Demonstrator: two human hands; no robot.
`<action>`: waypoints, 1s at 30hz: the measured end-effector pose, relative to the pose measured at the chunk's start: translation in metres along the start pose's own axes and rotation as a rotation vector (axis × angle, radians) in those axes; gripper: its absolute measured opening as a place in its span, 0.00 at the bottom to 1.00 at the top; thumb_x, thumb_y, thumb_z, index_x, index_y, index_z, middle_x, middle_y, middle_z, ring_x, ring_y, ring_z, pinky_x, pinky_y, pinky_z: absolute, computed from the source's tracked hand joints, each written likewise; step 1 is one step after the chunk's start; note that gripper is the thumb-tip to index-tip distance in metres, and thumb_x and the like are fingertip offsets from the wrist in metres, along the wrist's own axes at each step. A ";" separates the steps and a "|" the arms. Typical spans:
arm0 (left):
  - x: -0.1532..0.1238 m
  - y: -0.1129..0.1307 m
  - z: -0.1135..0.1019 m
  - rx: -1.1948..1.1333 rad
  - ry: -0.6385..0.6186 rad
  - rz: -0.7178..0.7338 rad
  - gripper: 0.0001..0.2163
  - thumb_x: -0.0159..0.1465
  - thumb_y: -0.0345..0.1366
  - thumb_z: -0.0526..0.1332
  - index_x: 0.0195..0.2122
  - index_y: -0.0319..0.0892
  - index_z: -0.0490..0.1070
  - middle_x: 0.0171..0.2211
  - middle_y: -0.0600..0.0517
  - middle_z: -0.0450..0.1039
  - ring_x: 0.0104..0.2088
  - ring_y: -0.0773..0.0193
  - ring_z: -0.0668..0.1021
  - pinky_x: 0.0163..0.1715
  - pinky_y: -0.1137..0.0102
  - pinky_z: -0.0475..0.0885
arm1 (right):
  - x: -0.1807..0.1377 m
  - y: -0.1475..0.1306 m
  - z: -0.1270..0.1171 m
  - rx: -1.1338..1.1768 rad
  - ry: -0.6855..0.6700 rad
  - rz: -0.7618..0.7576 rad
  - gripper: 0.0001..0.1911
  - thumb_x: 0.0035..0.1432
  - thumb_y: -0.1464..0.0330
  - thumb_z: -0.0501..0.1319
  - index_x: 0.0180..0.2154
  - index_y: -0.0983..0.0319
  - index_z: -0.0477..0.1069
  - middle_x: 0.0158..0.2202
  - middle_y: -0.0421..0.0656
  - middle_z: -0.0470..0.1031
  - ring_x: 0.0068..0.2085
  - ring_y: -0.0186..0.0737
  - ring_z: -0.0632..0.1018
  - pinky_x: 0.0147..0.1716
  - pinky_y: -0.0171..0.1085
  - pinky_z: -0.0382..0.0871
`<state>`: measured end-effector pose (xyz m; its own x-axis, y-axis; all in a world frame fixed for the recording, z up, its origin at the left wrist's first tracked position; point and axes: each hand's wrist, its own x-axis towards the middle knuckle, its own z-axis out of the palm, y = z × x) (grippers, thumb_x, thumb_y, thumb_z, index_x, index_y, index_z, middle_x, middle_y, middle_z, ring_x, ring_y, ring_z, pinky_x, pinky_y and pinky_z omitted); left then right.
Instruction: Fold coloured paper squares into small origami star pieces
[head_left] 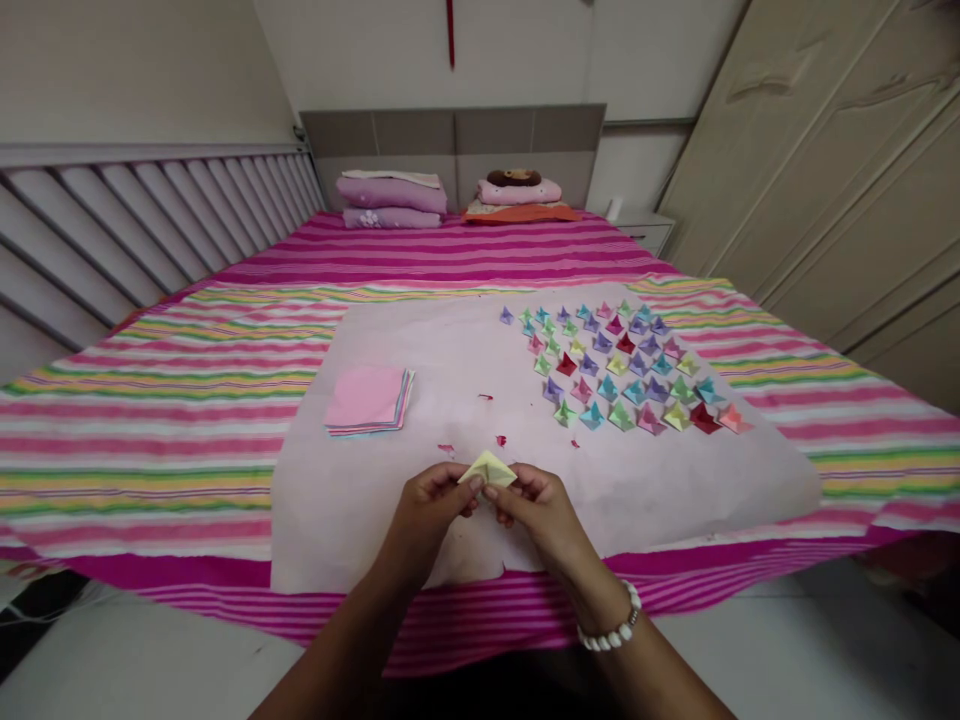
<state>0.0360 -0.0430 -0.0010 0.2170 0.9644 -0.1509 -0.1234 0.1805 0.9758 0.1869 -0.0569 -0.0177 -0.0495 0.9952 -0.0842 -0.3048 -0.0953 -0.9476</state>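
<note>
Both my hands meet over the near part of a pale pink sheet [360, 520] spread on the bed. My left hand [430, 505] and my right hand [534, 505] pinch a small folded piece of pale yellow paper [488, 468] between their fingertips. A white bead bracelet [615, 630] circles my right wrist. Ahead to the left lies a stack of square coloured papers [369, 400], pink on top. Ahead to the right stand several small folded paper shapes [619, 365] in rows, in purple, green, pink, red and blue.
The bed carries a pink, yellow and green striped cover [150, 420]. Pillows and folded bedding [391, 200] lie at the headboard. Tiny red paper scraps [500, 440] dot the sheet. A wardrobe [840, 170] stands on the right, a slatted panel [135, 220] on the left.
</note>
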 end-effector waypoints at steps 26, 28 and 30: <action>0.008 0.005 0.013 -0.025 0.121 0.054 0.17 0.59 0.45 0.62 0.19 0.39 0.65 0.16 0.59 0.61 0.19 0.72 0.65 0.21 0.74 0.60 | -0.007 0.010 0.012 0.099 -0.135 0.115 0.16 0.48 0.60 0.69 0.21 0.64 0.69 0.17 0.38 0.73 0.16 0.26 0.65 0.17 0.29 0.55; 0.009 0.006 0.012 -0.015 0.110 0.040 0.17 0.59 0.45 0.62 0.20 0.39 0.66 0.16 0.59 0.62 0.20 0.71 0.66 0.22 0.74 0.61 | -0.007 0.012 0.012 0.091 -0.116 0.118 0.16 0.48 0.60 0.68 0.21 0.64 0.69 0.17 0.37 0.73 0.15 0.26 0.65 0.16 0.29 0.55; 0.009 0.006 0.010 0.026 0.083 0.064 0.12 0.59 0.43 0.63 0.27 0.39 0.71 0.21 0.57 0.68 0.23 0.70 0.71 0.26 0.74 0.65 | -0.007 0.012 0.011 0.093 -0.072 0.113 0.16 0.47 0.60 0.69 0.21 0.64 0.69 0.17 0.37 0.73 0.15 0.26 0.65 0.16 0.28 0.55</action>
<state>0.0464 -0.0348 0.0052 0.1280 0.9868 -0.0993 -0.1096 0.1136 0.9875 0.1726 -0.0656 -0.0254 -0.1556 0.9742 -0.1636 -0.3801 -0.2119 -0.9003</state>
